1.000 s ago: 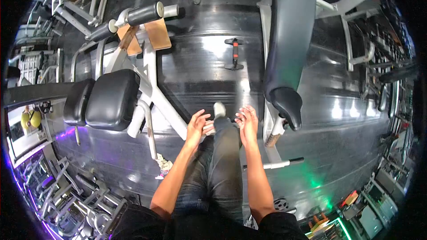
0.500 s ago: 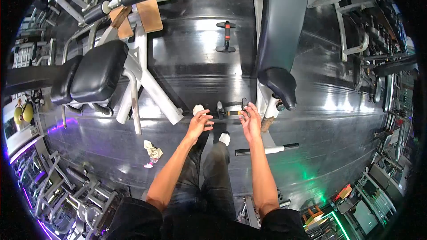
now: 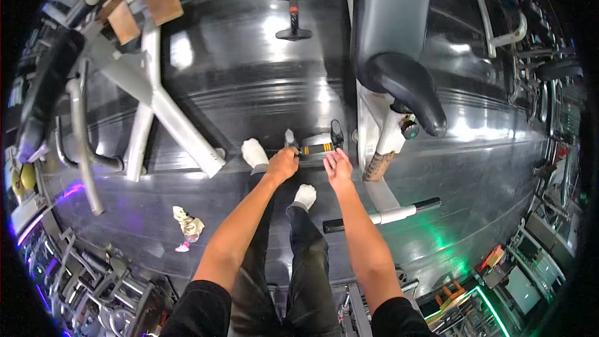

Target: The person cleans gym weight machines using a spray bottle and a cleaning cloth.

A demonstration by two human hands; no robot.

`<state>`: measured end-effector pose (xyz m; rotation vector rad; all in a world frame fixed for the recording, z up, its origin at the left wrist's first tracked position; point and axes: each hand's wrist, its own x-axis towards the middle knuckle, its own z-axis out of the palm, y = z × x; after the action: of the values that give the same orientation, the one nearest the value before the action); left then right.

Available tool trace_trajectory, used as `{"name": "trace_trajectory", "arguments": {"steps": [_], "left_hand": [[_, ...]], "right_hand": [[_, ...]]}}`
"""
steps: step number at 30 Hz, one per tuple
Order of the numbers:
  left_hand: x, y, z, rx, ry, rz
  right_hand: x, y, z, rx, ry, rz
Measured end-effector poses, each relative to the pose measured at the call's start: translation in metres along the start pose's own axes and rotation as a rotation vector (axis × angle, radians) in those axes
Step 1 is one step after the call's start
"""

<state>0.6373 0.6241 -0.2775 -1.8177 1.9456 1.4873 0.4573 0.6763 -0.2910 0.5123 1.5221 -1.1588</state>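
A push-up bar (image 3: 318,148) with yellow stripes on its dark grip lies on the floor in front of my feet. My left hand (image 3: 284,165) is closed at the bar's left end, fingers curled over the lower part of that foot. At the other end, my right hand (image 3: 338,167) has its fingers partly stretched and apart, fingertips right by the right foot of the bar. Farther ahead on the floor stands a second push-up bar (image 3: 294,14) with red on its grip.
A padded bench (image 3: 393,19) on a white frame rises at the right, with a black-ended foot bar (image 3: 399,213) low beside my right arm. White machine legs (image 3: 181,128) slant in from the left. A crumpled cloth (image 3: 186,223) and small bottle lie on the floor at left.
Both hands have come down to the near push-up bar, the left closing at its left end. My view has shifted forward and nearer the floor.
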Motion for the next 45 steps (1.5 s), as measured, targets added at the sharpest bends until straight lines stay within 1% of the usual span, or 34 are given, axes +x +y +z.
{"name": "trace_trajectory", "arguments": {"steps": [2, 3, 4, 5, 9, 11, 12, 15, 17, 19, 20, 21, 23, 24, 25, 27, 29, 31, 33, 35, 37, 39, 40, 41, 43, 45], "left_hand": [[0.024, -0.002, 0.020, 0.032, -0.004, 0.012], [0.034, -0.004, 0.032, 0.075, -0.025, 0.056], [0.042, -0.007, 0.041, 0.120, -0.044, 0.098], [0.049, -0.008, 0.050, 0.124, -0.049, 0.089], [0.068, -0.010, 0.083, 0.160, -0.051, 0.048], [0.077, -0.019, 0.100, 0.254, -0.082, 0.093], [0.078, -0.023, 0.105, 0.309, -0.099, 0.121], [0.070, -0.024, 0.104, 0.265, -0.073, 0.112], [0.050, -0.018, 0.094, 0.214, -0.042, 0.110], [0.027, -0.013, 0.078, 0.069, -0.054, 0.096], [0.013, -0.010, 0.069, 0.029, -0.050, 0.106], [-0.002, -0.005, 0.060, 0.029, -0.033, 0.112], [-0.036, 0.007, 0.040, -0.110, 0.026, 0.123], [-0.055, 0.016, 0.026, -0.146, 0.061, 0.133], [-0.075, 0.026, 0.012, -0.180, 0.099, 0.147], [-0.112, 0.048, -0.018, -0.220, 0.139, 0.172], [-0.153, 0.076, -0.051, -0.287, 0.187, 0.185], [-0.189, 0.098, -0.078, -0.328, 0.237, 0.244], [-0.226, 0.119, -0.102, -0.337, 0.297, 0.285], [-0.267, 0.149, -0.141, -0.412, 0.220, 0.238], [-0.302, 0.166, -0.161, -0.417, 0.250, 0.252], [-0.334, 0.180, -0.181, -0.522, 0.248, 0.225], [-0.346, 0.182, -0.187, -0.522, 0.278, 0.235], [-0.357, 0.181, -0.185, -0.541, 0.316, 0.238], [-0.382, 0.189, -0.192, -0.563, 0.390, 0.256], [-0.411, 0.195, -0.206, -0.611, 0.431, 0.217]], "right_hand": [[0.029, 0.015, -0.008, 0.018, 0.038, 0.056], [0.041, 0.022, -0.013, 0.016, 0.043, 0.063], [0.053, 0.029, -0.015, -0.012, 0.086, 0.103], [0.062, 0.037, -0.017, -0.037, 0.129, 0.143], [0.099, 0.065, -0.027, -0.030, 0.016, 0.192], [0.112, 0.073, -0.029, -0.045, -0.020, 0.173], [0.114, 0.076, -0.028, -0.050, -0.054, 0.146], [0.100, 0.076, -0.026, -0.093, -0.057, 0.132], [0.075, 0.068, -0.020, -0.150, -0.054, 0.108], [0.052, 0.065, -0.022, -0.252, -0.117, 0.060], [0.043, 0.064, -0.024, -0.287, -0.162, 0.039], [0.019, 0.055, -0.017, -0.372, -0.152, 0.019], [-0.023, 0.042, -0.012, -0.369, -0.246, -0.001], [-0.047, 0.031, -0.009, -0.398, -0.332, -0.020], [-0.073, 0.021, -0.003, -0.427, -0.351, -0.056], [-0.120, -0.001, 0.002, -0.449, -0.518, -0.086], [-0.168, -0.024, 0.007, -0.498, -0.574, -0.131], [-0.212, -0.045, 0.011, -0.527, -0.701, -0.166], [-0.257, -0.063, 0.018, -0.526, -0.726, -0.182], [-0.301, -0.079, 0.023, -0.530, -0.785, -0.208], [-0.341, -0.090, 0.025, -0.544, -0.831, -0.225], [-0.375, -0.098, 0.029, -0.571, -0.893, -0.219], [-0.393, -0.101, 0.032, -0.553, -0.896, -0.234], [-0.395, -0.101, 0.030, -0.581, -0.959, -0.246], [-0.420, -0.105, 0.033, -0.641, -0.998, -0.256], [-0.445, -0.104, 0.040, -0.691, -1.011, -0.215]]}}
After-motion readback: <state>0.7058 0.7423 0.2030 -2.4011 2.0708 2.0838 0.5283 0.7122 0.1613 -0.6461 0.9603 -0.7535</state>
